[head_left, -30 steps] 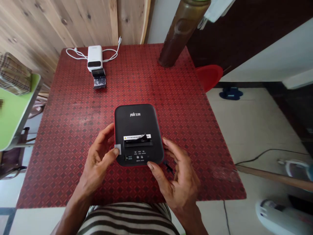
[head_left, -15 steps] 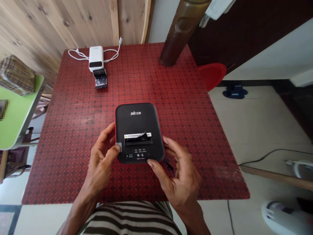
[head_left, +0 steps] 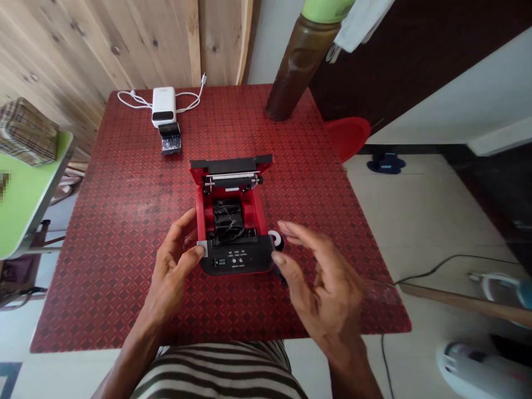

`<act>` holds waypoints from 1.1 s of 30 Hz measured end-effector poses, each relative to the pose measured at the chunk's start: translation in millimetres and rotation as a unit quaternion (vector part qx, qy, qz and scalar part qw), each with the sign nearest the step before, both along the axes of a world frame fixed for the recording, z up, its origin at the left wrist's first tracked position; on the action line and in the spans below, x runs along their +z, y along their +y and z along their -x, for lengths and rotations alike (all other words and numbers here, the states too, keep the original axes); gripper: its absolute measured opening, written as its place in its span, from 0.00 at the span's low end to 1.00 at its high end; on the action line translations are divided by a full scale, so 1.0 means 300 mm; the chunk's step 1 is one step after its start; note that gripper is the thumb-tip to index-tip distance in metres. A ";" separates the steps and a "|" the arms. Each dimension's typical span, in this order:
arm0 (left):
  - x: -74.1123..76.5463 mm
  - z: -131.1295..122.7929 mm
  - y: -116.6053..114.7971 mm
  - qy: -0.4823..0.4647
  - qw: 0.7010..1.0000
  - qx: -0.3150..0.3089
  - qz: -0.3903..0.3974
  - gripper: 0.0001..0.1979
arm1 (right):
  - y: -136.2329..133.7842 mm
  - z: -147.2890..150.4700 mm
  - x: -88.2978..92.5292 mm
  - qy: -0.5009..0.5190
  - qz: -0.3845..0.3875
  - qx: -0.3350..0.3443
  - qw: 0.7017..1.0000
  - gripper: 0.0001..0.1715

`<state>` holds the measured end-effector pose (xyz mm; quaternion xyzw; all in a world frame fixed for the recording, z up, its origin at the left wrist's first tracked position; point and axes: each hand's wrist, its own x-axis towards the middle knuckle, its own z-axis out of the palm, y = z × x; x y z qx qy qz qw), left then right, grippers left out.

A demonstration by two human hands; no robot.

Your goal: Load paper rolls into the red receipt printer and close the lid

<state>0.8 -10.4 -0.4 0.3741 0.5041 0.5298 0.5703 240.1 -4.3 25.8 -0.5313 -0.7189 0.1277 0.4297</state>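
A red and black label printer [head_left: 238,259] sits in front of me on the table, its lid [head_left: 231,165] raised. Inside lies a black roll [head_left: 228,219] that looks wrapped in shiny film. My left hand [head_left: 174,263] grips the printer's left front corner, the thumb on a grey patch on top and the fingers along the side. My right hand [head_left: 320,277] is just off the right front corner, fingers apart and holding nothing. Between the right hand and the printer shows a small black thing with a white ring end [head_left: 275,239], partly hidden.
On the red patterned table [head_left: 137,221] a white power bank-like device [head_left: 164,105] with a white cable lies at the back left. A tall brown bottle [head_left: 291,66] with a green cap stands at the back right. A red stool [head_left: 349,138] is beyond the right edge.
The printer's lid has swung up, exposing the roll inside. My right hand has let go of the printer and moved slightly right. The left hand keeps its hold.
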 end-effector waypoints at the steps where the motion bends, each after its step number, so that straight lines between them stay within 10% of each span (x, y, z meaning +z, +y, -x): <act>1: -0.004 0.004 0.000 0.002 1.000 -0.002 -0.003 0.28 | 0.030 -0.004 0.022 -0.031 -0.019 0.016 0.999 0.20; 9: -0.017 0.019 0.002 0.014 1.000 -0.018 -0.018 0.30 | 0.275 0.141 0.084 -0.273 0.075 0.210 0.936 0.16; 17: -0.037 0.022 0.012 0.007 1.000 -0.019 -0.016 0.32 | 0.347 0.268 0.146 -0.422 0.196 0.213 0.859 0.20; 33: -0.054 0.026 0.012 0.012 0.999 -0.021 -0.022 0.32 | 0.355 0.268 0.149 -0.435 0.194 0.187 0.859 0.20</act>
